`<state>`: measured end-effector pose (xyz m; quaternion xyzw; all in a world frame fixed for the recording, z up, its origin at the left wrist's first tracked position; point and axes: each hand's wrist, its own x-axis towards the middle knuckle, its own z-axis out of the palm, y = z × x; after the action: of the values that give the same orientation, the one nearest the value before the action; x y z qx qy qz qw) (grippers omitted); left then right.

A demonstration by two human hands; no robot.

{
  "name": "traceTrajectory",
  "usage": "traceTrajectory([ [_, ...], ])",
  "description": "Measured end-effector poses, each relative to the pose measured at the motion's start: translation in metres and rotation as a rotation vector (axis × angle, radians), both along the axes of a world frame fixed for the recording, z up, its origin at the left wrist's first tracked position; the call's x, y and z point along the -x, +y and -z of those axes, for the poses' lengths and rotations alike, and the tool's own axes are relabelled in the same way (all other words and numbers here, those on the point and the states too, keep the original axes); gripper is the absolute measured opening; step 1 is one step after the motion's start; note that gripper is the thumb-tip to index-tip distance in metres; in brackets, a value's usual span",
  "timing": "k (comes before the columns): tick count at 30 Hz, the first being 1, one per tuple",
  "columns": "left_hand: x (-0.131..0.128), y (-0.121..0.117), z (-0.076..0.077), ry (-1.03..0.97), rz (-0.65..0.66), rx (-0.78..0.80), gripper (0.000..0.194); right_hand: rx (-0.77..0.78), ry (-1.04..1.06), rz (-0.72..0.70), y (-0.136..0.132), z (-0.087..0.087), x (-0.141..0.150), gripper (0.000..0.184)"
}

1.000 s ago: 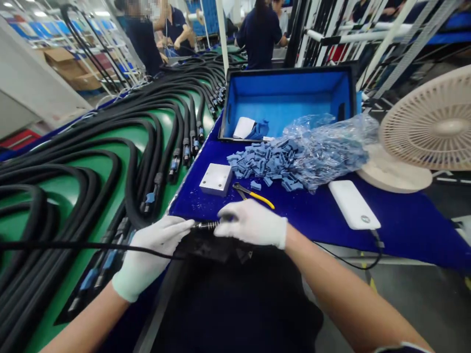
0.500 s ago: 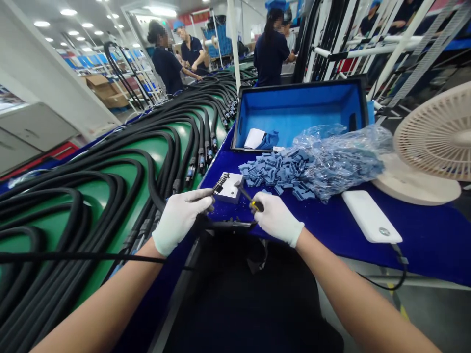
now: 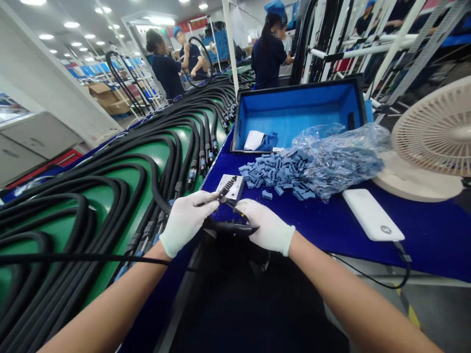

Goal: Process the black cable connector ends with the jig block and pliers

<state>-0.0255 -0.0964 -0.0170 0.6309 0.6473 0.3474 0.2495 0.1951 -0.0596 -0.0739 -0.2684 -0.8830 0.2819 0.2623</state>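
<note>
The left hand (image 3: 186, 219) has its fingers (image 3: 209, 197) pinched on a black ribbed part (image 3: 228, 186), mid-frame. The right hand (image 3: 267, 225) has its fingers shut on a dark tool (image 3: 232, 204), its tip by that part. Just past them sits a white block (image 3: 238, 190), near blue bits (image 3: 279, 170) on the blue table (image 3: 309, 223). Black hoses (image 3: 106, 184) fill the left.

I've got the block (image 3: 235, 189) mid-frame, just left of the clip heap (image 3: 281, 171); the crate (image 3: 300, 110) sits behind, upper centre. Hoses (image 3: 110, 184) run down the left side; right, the power bank (image 3: 372, 214) lies before the fan (image 3: 437, 130).
</note>
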Motion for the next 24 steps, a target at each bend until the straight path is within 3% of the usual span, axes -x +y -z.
traceTrajectory([
  [5,0.006,0.028,-0.005,-0.014,0.176,0.065,0.051,0.035,-0.061,0.114,0.001,0.007,0.005,0.017],
  [8,0.006,0.046,-0.005,-0.025,0.248,0.109,0.051,0.138,-0.018,0.175,0.004,0.006,0.005,0.036],
  [10,0.004,0.052,-0.002,-0.040,0.213,0.118,0.052,0.200,-0.045,0.191,0.009,0.008,0.004,0.045],
  [14,-0.002,0.053,0.005,-0.006,0.130,0.067,0.049,0.165,-0.164,0.240,0.019,0.020,0.010,0.013],
  [16,-0.007,0.052,0.005,0.027,0.114,0.004,0.045,0.115,-0.182,0.295,0.023,0.025,0.015,0.008],
  [21,-0.012,0.054,-0.001,0.090,0.115,-0.029,0.041,0.093,-0.145,0.274,0.025,0.024,0.010,0.011],
  [24,-0.010,0.055,-0.003,0.050,0.012,-0.027,0.043,0.050,-0.173,0.245,0.023,0.014,-0.007,0.017],
])
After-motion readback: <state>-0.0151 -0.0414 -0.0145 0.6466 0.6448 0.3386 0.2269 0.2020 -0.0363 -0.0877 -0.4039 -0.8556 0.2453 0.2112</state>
